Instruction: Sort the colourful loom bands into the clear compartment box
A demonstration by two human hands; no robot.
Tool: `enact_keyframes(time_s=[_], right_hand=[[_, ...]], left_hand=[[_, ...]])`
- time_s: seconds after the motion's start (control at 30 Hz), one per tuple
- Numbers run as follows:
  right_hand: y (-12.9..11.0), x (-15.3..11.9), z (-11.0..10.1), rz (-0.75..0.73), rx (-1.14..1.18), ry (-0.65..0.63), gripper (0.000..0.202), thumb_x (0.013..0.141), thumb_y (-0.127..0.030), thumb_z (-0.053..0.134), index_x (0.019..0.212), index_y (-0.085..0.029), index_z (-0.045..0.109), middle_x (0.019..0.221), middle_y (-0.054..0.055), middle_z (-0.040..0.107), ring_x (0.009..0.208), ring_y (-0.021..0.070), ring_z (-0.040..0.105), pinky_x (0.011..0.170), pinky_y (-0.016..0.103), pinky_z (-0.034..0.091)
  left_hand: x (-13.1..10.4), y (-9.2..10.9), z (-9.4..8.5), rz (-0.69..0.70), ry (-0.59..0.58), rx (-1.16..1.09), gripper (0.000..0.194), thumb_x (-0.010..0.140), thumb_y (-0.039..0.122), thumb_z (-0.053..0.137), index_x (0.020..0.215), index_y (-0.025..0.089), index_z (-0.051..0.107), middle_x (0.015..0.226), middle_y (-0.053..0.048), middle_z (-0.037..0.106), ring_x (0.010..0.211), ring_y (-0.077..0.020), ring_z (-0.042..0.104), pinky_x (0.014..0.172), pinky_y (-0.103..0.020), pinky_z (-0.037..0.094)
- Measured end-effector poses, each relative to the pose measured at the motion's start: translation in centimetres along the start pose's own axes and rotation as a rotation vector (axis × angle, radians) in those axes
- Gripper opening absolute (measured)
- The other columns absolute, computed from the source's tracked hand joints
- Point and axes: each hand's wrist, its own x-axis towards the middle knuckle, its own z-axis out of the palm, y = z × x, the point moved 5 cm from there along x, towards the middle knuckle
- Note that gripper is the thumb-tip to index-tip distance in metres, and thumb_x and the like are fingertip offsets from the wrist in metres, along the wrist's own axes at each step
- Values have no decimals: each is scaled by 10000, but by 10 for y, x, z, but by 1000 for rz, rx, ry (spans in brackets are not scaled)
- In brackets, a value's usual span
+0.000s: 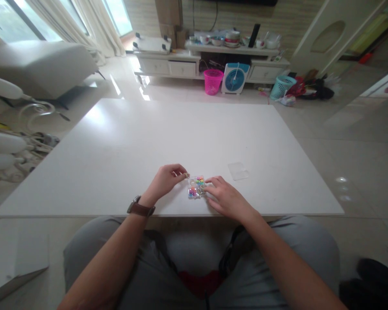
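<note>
A small clear compartment box with colourful beads lies near the front edge of the white table. My left hand, with a brown-strapped watch on the wrist, is at the box's upper left; its thumb and fingertips pinch something small that I cannot make out. From the right, my right hand reaches over the box with fingers apart, fingertips at its right side and partly over a compartment. A clear flat lid lies on the table, beyond and right of the box.
Past the table's far edge stand a pink basket, a blue and white fan and a low cabinet bearing dishes. A teal basket is at the right. White chair parts flank the table's left side.
</note>
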Motion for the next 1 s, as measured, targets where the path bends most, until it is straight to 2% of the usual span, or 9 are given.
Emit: enact_keyframes(time_s=[0.17, 0.4, 1.0], right_hand=[[0, 0, -1, 0, 49, 16, 322, 905, -133, 581, 1213, -208, 633, 1264, 121, 574, 1218, 271, 469, 1023, 458, 486], [0, 0, 0, 4, 34, 9, 319, 901, -138, 591, 1210, -199, 641, 1268, 121, 574, 1223, 271, 467, 1027, 445, 486], [-2, 0, -2, 7, 23, 8, 273, 909, -144, 586, 1172, -186, 649, 1248, 128, 581, 1210, 269, 478, 1019, 441, 491]], left_hand=[[-4, 12, 17, 121, -100, 38, 141, 857, 285, 634, 843, 180, 728, 808, -31, 705, 707, -137, 587, 678, -269, 460], [-6, 14, 21, 196, -99, 165, 133, 872, 197, 596, 847, 194, 726, 819, -22, 649, 682, -122, 553, 679, -264, 430], [-6, 12, 26, 199, -123, 212, 178, 904, 212, 576, 890, 206, 753, 877, -32, 646, 680, -119, 559, 692, -273, 434]])
